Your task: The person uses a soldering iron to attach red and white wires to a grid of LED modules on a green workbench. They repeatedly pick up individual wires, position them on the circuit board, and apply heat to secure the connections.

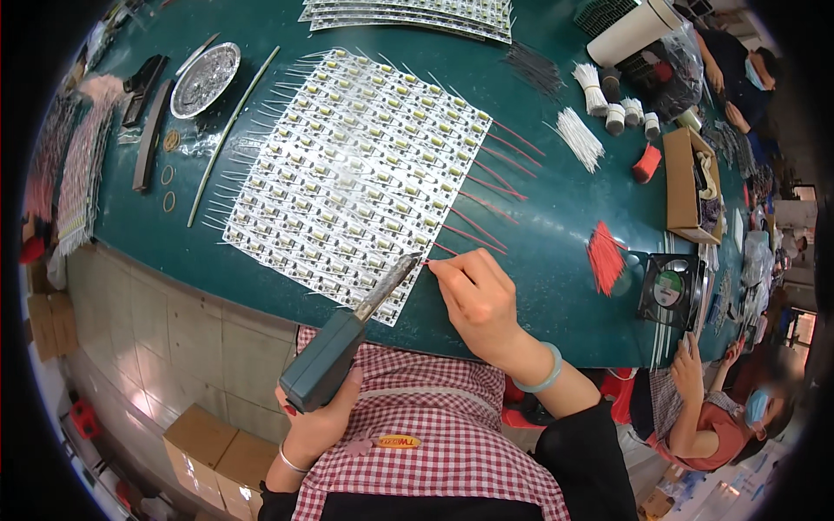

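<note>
My left hand (323, 415) is wrapped round the dark green handle of a soldering iron (326, 358). The iron's metal tip touches or nearly touches the lower right edge of a white circuit board panel (347, 148). At that same spot my right hand (476, 295) pinches a short red wire between thumb and forefinger; most of the wire is hidden by the fingers. Several red wires (491, 188) stick out from the panel's right edge above my hand. White wires (228, 191) stand out along its left edge.
Right of my hand lie a bundle of red wires (605, 258), a small black fan (669, 289) and a cardboard box (688, 187). White wire bundles (578, 139) sit farther back. At left are a foil dish (206, 80) and a thin rod (230, 139). Two people work at right.
</note>
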Demonstrator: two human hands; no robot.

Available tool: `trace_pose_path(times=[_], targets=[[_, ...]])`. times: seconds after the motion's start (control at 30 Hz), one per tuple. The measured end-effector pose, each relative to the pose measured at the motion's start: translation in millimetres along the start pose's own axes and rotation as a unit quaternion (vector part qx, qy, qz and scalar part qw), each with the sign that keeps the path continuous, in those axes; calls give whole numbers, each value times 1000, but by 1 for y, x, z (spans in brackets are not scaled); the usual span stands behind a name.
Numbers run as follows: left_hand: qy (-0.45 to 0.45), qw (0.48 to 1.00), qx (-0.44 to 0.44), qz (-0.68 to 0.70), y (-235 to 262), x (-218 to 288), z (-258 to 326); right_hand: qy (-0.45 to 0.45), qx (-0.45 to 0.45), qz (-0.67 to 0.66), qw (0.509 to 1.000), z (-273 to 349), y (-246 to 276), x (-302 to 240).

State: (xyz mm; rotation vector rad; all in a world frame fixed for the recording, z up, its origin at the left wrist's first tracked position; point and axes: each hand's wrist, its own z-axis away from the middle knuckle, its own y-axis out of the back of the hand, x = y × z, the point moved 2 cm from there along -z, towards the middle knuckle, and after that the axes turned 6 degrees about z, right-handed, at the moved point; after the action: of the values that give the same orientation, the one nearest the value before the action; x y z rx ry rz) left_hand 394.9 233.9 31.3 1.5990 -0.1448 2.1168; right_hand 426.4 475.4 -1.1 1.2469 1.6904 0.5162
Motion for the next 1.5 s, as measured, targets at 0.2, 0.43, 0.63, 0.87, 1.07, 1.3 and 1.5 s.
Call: trace_pose_path(times=[0.2,0.43,0.63,0.87,1.07,1.3,1.5], targets=[[-55,997,-25,-55,-6,10,-7,5,3,0,1000,1,-1,1],[-103,988,-45,-102,-7,3,-6,8,-1,2,1000,1,-2,1],[-168,982,-13,-85,-12,4,-8,11,-6,7,1000,1,-2,1],[-197,968,-33,-151,-10,4,-7,15,-5,15,1000,3,-3,3],[-179,976,-19,-119,1,-14,5,19,-2,20,1000,2,-3,0],[-195,973,-17,-125,-4,1,0,9,-1,26,1000,4,-4,0],[-191,973,-17,-128,-4,2,2,5,3,22,1000,4,-4,-2]])
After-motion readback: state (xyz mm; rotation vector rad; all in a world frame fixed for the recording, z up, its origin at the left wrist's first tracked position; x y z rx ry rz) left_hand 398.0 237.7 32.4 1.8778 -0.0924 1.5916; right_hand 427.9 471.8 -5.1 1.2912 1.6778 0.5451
